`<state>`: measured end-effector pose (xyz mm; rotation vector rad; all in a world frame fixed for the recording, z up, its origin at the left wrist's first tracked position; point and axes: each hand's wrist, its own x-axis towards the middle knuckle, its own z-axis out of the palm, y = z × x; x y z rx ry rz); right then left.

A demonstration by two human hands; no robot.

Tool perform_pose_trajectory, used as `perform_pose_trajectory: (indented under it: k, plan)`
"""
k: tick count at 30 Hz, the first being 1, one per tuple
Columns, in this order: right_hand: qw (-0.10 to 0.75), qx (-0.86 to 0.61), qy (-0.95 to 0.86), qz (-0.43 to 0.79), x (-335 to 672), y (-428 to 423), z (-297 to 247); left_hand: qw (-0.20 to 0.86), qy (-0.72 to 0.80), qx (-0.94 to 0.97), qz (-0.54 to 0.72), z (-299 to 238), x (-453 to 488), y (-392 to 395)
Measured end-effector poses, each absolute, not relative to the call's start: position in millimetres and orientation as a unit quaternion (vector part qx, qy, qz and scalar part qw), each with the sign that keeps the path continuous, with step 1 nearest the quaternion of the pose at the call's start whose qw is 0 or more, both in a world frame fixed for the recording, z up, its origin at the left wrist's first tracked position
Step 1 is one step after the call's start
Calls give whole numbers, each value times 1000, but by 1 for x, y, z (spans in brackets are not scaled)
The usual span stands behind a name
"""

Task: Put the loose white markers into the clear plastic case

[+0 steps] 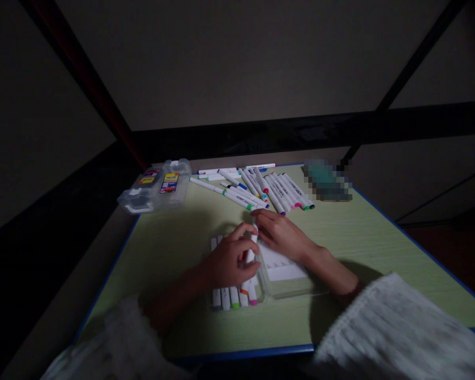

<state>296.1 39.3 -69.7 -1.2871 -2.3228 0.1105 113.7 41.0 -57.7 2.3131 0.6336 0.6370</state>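
Observation:
My left hand [231,259] is closed round a white marker [252,249], thumb and fingers on its barrel. At the marker's upper end, the curled fingers of my right hand [281,232] are pinched; the fingertips are partly hidden. Below my left hand lies a clear plastic case [264,285] with a row of white markers [226,298] in it, their ends coloured green, orange and pink among others. The case's open lid, with a white sheet [283,269] in it, spreads under my right wrist.
Several loose markers [277,192] lie across the back of the pale green table [158,264]. A second clear case [170,192] with bright labels stands at the back left. A blurred-out flat object [328,180] lies at the back right. Behind the table rises a wall [253,63].

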Motion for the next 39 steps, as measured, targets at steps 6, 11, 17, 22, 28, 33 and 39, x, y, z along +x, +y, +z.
perform_pose_trajectory:
  k: [6, 11, 17, 22, 28, 33, 39]
  plan:
    - [229, -459, -857, 48, 296, 40, -73, 329, 219, 891, 225, -59, 114, 43]
    - [225, -455, -860, 58, 295, 39, -72, 324, 213, 898, 210, -60, 115, 43]
    - [226, -452, -860, 67, 295, 39, -71, 314, 203, 905, 203, -62, 115, 43]
    - [221, -456, -859, 70, 295, 39, -71, 313, 202, 908, 193, -61, 114, 43]
    - [218, -456, -861, 60, 296, 39, -73, 298, 189, 915, 194, -60, 114, 44]
    - [212, -457, -862, 59, 296, 39, -73, 275, 148, 924, 221, -63, 116, 46]
    - [206, -463, -860, 52, 296, 40, -74, 258, 124, 930, 228, -63, 116, 48]
